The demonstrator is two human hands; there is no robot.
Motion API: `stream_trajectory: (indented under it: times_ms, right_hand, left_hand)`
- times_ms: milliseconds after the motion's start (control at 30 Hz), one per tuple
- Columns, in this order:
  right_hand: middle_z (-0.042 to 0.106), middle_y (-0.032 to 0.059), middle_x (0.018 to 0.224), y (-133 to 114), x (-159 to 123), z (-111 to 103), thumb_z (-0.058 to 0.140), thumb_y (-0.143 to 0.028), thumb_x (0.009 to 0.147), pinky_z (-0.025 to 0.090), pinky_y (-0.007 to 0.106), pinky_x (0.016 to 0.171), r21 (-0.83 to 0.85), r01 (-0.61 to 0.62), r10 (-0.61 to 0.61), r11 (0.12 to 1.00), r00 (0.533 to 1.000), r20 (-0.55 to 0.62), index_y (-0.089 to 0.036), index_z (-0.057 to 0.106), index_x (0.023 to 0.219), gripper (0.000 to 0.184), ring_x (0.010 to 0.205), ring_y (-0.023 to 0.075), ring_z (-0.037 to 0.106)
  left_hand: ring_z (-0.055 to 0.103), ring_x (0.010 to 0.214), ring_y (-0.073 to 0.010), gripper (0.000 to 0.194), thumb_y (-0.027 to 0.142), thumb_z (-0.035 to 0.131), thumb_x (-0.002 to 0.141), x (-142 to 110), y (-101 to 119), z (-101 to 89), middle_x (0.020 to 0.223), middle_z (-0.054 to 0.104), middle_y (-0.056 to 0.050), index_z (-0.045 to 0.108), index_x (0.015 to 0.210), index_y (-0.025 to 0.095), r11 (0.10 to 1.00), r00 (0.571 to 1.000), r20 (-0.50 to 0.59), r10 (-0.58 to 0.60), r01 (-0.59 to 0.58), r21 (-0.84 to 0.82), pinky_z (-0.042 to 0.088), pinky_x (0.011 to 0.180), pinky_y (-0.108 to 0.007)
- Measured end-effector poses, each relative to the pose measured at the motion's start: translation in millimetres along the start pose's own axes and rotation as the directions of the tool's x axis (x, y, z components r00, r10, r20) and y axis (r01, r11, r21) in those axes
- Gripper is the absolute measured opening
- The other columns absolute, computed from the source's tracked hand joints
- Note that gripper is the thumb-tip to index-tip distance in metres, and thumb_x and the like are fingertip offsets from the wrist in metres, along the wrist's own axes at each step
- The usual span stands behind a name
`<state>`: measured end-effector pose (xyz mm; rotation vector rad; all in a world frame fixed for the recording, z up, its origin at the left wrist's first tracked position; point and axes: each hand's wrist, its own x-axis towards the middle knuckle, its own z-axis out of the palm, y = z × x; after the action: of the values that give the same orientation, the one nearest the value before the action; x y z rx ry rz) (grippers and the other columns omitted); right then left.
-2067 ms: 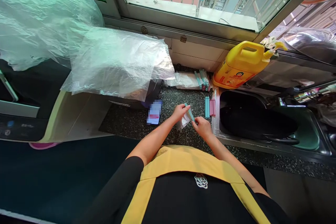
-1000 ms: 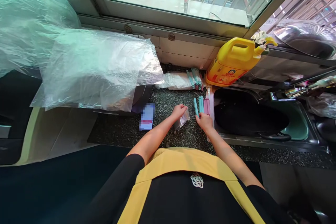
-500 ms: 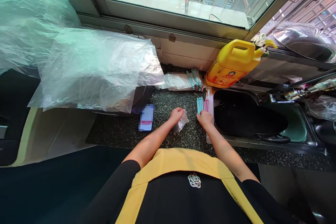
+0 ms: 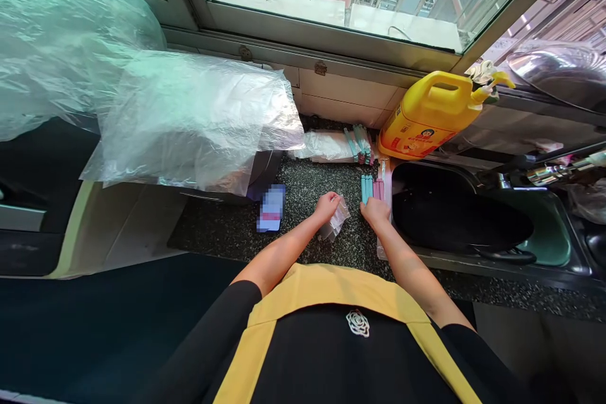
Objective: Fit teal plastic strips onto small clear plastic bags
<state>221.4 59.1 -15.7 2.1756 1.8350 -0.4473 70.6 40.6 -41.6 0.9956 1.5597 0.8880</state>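
My left hand (image 4: 326, 205) is closed on a small clear plastic bag (image 4: 337, 223) that hangs just above the dark speckled counter (image 4: 303, 192). My right hand (image 4: 375, 209) rests with its fingers down on the near ends of a row of teal and pink sticks (image 4: 372, 187) lying beside the sink rim. Its fingertips are hidden by the hand. Further back lies a second bundle of teal and pink sticks (image 4: 360, 142) next to a white plastic packet (image 4: 324, 146).
A yellow jug (image 4: 433, 115) stands at the back right. The black sink (image 4: 461, 218) lies to the right. Large clear plastic sheets (image 4: 189, 117) cover an appliance on the left. A small blue and white card (image 4: 271, 207) lies on the counter. A window runs along the back.
My right hand laid a teal stick down with the row by the sink and now rests on it. My left hand has kept hold of the clear bag.
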Motion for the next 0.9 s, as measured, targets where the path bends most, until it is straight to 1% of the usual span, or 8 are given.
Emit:
stream_trajectory:
  times_ms: [267, 367, 433, 500, 600, 667, 767, 900]
  right_hand:
    - [0.067, 0.0201, 0.089, -1, -8, -4, 0.054, -0.052, 0.076, 0.043, 0.033, 0.069, 0.035, -0.024, 0.025, 0.999, 1.000, -0.007, -0.011, 0.065, 0.095, 0.047, 0.085, 0.0269, 0.064]
    - [0.068, 0.0130, 0.082, -2, -18, -4, 0.053, -0.048, 0.077, 0.043, 0.031, 0.066, 0.231, 0.058, -0.038, 0.971, 0.995, -0.089, -0.016, 0.066, 0.085, 0.036, 0.080, 0.0241, 0.063]
    - [0.066, 0.0081, 0.073, -5, -27, -2, 0.050, -0.049, 0.076, 0.043, 0.028, 0.061, 0.489, 0.159, -0.108, 0.858, 0.985, -0.131, -0.017, 0.064, 0.076, 0.036, 0.071, 0.0196, 0.061]
    - [0.063, 0.0046, 0.065, -11, -38, 0, 0.048, -0.055, 0.074, 0.040, 0.025, 0.053, 0.745, 0.201, -0.162, 0.635, 0.979, -0.126, -0.016, 0.062, 0.072, 0.042, 0.058, 0.0145, 0.056]
    - [0.056, -0.0003, 0.059, -21, -54, 2, 0.052, -0.062, 0.067, 0.034, 0.021, 0.044, 0.950, 0.112, -0.183, 0.293, 0.981, -0.059, -0.016, 0.060, 0.072, 0.047, 0.046, 0.0080, 0.045]
    - [0.054, -0.0022, 0.058, -25, -65, 1, 0.059, -0.062, 0.061, 0.031, 0.019, 0.043, 0.988, 0.036, -0.187, 0.147, 0.982, -0.008, -0.017, 0.059, 0.070, 0.046, 0.045, 0.0059, 0.042]
    - [0.053, -0.0027, 0.059, -29, -77, -2, 0.066, -0.059, 0.056, 0.030, 0.019, 0.043, 0.998, -0.051, -0.230, 0.038, 0.971, 0.058, -0.017, 0.059, 0.066, 0.044, 0.046, 0.0051, 0.042]
    - [0.053, -0.0030, 0.059, -30, -86, -8, 0.072, -0.051, 0.054, 0.031, 0.019, 0.045, 0.998, -0.057, -0.294, -0.003, 0.954, 0.054, -0.017, 0.060, 0.065, 0.038, 0.048, 0.0053, 0.042]
  left_hand:
    - [0.046, 0.059, -0.0098, 0.011, 0.022, 0.055, 0.069, -10, 5, -12.9, 0.059, 0.053, 0.003, 0.054, 0.062, 0.015, 0.971, 0.997, -0.068, -0.032, 0.015, -0.237, 0.036, 0.061, -0.022]
    - [0.046, 0.058, -0.0096, 0.013, 0.026, 0.057, 0.069, -18, 10, -19.6, 0.058, 0.051, 0.003, 0.053, 0.062, 0.015, 0.946, 0.994, -0.095, -0.049, 0.016, -0.325, 0.036, 0.061, -0.022]
    - [0.045, 0.058, -0.0094, 0.015, 0.028, 0.058, 0.069, -24, 15, -24.5, 0.058, 0.051, 0.003, 0.052, 0.063, 0.015, 0.921, 0.993, -0.101, -0.053, 0.009, -0.391, 0.037, 0.060, -0.022]
    - [0.045, 0.057, -0.0088, 0.015, 0.028, 0.058, 0.068, -31, 20, -29.5, 0.058, 0.051, 0.003, 0.053, 0.064, 0.015, 0.891, 0.992, -0.111, -0.055, -0.001, -0.455, 0.036, 0.059, -0.021]
    - [0.043, 0.054, -0.0077, 0.016, 0.029, 0.061, 0.067, -42, 29, -36.5, 0.058, 0.051, 0.003, 0.053, 0.067, 0.015, 0.846, 0.989, -0.133, -0.066, -0.015, -0.533, 0.035, 0.056, -0.020]
    - [0.041, 0.052, -0.0069, 0.018, 0.030, 0.062, 0.065, -48, 35, -40.4, 0.057, 0.050, 0.004, 0.053, 0.066, 0.015, 0.815, 0.987, -0.148, -0.070, -0.029, -0.578, 0.033, 0.053, -0.019]
    - [0.040, 0.050, -0.0060, 0.020, 0.031, 0.064, 0.064, -55, 42, -44.7, 0.055, 0.049, 0.005, 0.052, 0.064, 0.015, 0.764, 0.984, -0.160, -0.073, -0.048, -0.643, 0.032, 0.051, -0.019]
    - [0.040, 0.049, -0.0056, 0.018, 0.028, 0.064, 0.063, -59, 46, -46.9, 0.055, 0.049, 0.005, 0.052, 0.064, 0.015, 0.725, 0.983, -0.165, -0.082, -0.055, -0.686, 0.032, 0.051, -0.019]
